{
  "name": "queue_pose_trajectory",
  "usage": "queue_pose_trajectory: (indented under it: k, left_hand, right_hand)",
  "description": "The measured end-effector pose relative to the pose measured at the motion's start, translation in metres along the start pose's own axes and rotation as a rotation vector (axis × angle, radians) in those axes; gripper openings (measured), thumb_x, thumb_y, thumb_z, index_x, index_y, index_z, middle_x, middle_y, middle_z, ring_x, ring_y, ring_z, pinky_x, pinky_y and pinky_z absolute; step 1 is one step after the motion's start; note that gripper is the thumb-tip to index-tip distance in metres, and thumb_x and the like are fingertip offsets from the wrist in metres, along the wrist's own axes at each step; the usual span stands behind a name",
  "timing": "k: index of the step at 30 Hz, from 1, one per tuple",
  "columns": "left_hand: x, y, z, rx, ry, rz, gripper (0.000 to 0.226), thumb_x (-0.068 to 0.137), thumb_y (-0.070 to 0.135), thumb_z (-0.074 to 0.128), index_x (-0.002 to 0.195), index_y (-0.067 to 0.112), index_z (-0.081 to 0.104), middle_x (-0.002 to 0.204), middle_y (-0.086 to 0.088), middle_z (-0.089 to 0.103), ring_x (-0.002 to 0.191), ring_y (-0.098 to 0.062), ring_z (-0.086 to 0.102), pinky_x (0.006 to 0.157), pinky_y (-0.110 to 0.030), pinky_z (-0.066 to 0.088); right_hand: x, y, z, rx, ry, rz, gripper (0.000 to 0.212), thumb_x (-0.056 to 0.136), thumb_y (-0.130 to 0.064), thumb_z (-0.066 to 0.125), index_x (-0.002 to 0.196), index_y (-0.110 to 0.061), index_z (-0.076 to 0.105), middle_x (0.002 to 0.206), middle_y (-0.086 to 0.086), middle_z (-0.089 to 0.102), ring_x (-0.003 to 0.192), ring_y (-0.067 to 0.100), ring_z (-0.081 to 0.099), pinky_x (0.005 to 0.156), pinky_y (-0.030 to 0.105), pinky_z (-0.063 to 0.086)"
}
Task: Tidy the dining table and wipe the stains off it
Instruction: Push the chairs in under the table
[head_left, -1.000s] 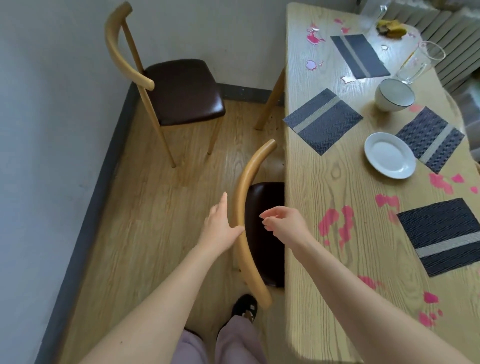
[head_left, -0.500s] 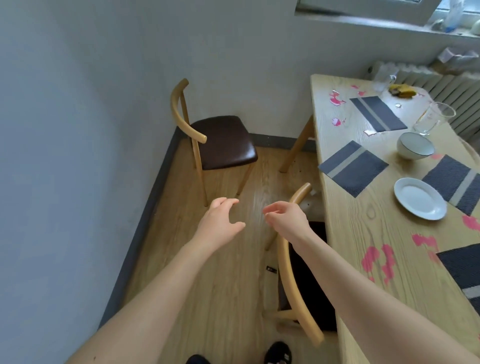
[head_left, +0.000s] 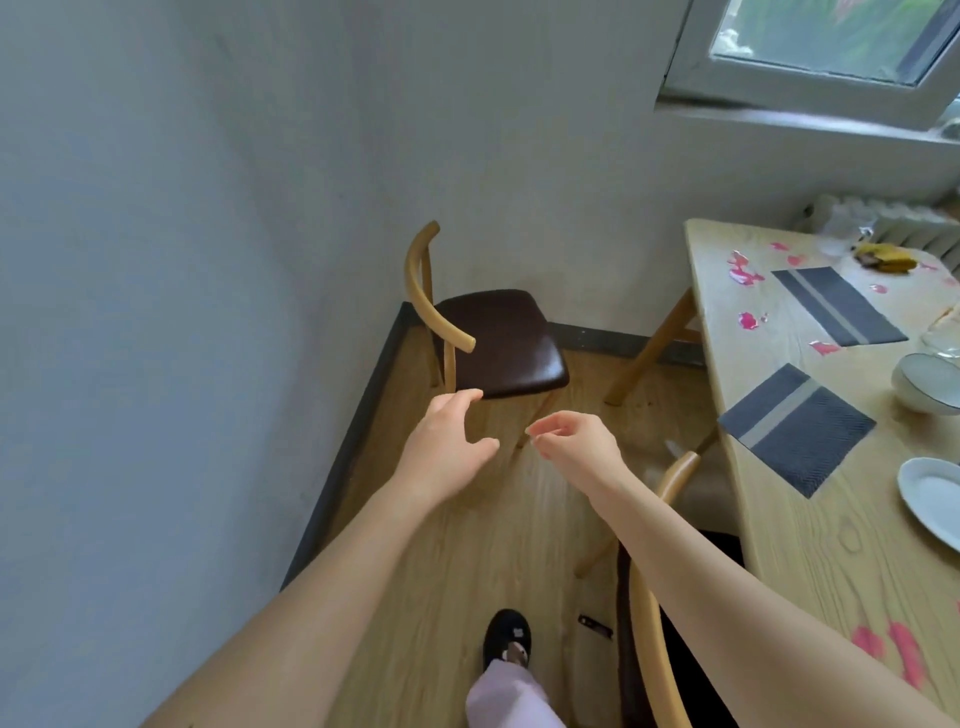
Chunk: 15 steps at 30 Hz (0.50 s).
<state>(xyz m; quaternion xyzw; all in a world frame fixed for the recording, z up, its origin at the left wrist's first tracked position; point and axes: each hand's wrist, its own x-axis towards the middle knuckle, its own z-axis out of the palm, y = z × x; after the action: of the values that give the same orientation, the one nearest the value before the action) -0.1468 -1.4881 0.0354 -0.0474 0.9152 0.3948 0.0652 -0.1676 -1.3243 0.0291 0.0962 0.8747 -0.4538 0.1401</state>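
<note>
Both hands have come off the near chair (head_left: 670, 483), whose backrest the left grip (head_left: 447, 452) touched a second ago, and the view has lifted. Both forearms now stretch forward over the floor (head_left: 441, 597) left of the counter (head_left: 810, 545), towards the far chair (head_left: 498, 343) standing off the counter's far left corner. The left grip is palm down, with fingers straight, thumb spread wide, and nothing in it. The right grip (head_left: 576, 447) has loosely curled fingers, the thumb near the forefinger, and is also empty. The counter carries pink stains (head_left: 888, 649), placemats (head_left: 795, 431), a bowl (head_left: 924, 382) and a plate (head_left: 935, 499). The near chair stands at its left edge.
</note>
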Motion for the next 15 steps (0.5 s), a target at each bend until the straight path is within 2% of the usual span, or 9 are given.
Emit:
queue_pose_trajectory:
  k: [9,15]
  left_hand:
    - [0.152,-0.001,-0.012,0.049,0.023,-0.089,0.058,0.089,0.031,0.063,0.140,0.029,0.037,0.148,0.002,0.036,0.128,-0.018,0.046,0.098,-0.036,0.046]
    - [0.248,-0.004,-0.006,0.037,0.014,-0.201,0.066,0.087,0.030,0.065,0.144,0.028,0.031,0.147,-0.001,0.037,0.127,-0.019,0.046,0.098,-0.037,0.046]
  right_hand:
    - [0.156,-0.035,-0.004,0.035,-0.027,0.024,0.021,0.088,-0.014,0.054,0.095,-0.026,0.071,0.088,-0.005,0.068,0.085,0.011,0.061,0.061,0.020,0.045]
    - [0.247,-0.046,-0.015,0.019,-0.087,0.052,0.027,0.086,-0.013,0.051,0.099,-0.026,0.071,0.090,-0.009,0.067,0.088,0.011,0.061,0.066,0.020,0.045]
